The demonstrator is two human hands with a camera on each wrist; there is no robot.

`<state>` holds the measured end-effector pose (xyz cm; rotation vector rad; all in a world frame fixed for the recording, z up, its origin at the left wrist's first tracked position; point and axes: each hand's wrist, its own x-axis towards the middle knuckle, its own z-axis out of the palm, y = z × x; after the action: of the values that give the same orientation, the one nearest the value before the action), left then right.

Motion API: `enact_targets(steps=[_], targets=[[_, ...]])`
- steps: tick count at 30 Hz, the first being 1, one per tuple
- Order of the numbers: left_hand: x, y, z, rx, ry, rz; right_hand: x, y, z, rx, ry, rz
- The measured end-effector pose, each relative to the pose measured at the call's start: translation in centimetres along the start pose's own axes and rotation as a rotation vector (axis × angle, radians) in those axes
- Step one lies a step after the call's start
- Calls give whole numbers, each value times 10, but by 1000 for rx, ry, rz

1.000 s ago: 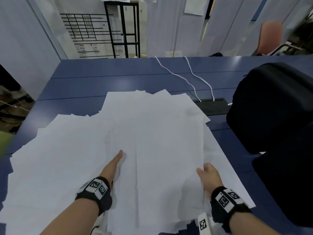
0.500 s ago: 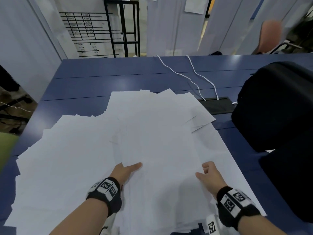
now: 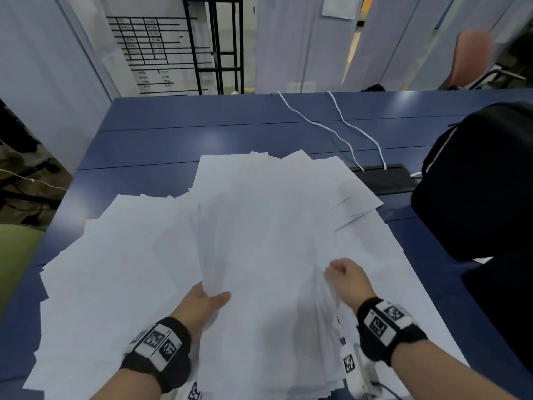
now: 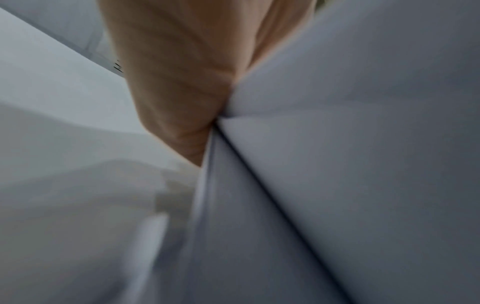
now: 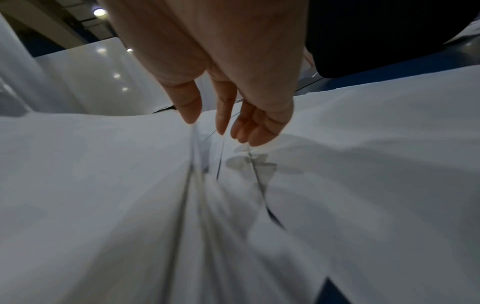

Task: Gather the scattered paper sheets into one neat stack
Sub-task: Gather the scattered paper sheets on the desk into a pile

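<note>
The paper sheets lay fanned out in a broad white sprawl over the near half of the blue table, their edges sticking out at odd angles along the far and left sides. In the middle a thicker bundle of them was raised off the rest, bowed a little and running away from the person toward the far edge.

The left hand held that bundle at its near left corner, thumb on top and the other fingers tucked out of sight beneath; the left wrist view showed the same grip close up, the left hand pressed into a fold of paper. The right hand sat on the bundle's right side with its fingers curled downward, and from its wrist camera the fingertips of the right hand hung loosely bent, just touching the thin edges of the sheets without clearly closing on any of them.

Both wrists wore black bands with square printed markers. To the right of the paper stood a black backpack, and just beyond the sheets a dark recessed cable tray took two white cables trailing in from the far edge of the table.
</note>
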<state>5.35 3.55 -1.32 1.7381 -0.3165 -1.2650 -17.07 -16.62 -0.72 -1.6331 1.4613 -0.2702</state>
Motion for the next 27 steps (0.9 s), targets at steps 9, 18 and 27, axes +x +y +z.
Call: enact_targets(steps=[9,18,27], targets=[[8,-16,-73,-90,200,-88,109,-55,0,486,8,276],[20,-28,-81,-109,233,-160,139,-75,31,410,-90,425],[15,-20,-77,-153,203,-140,126,-113,23,26,135,221]])
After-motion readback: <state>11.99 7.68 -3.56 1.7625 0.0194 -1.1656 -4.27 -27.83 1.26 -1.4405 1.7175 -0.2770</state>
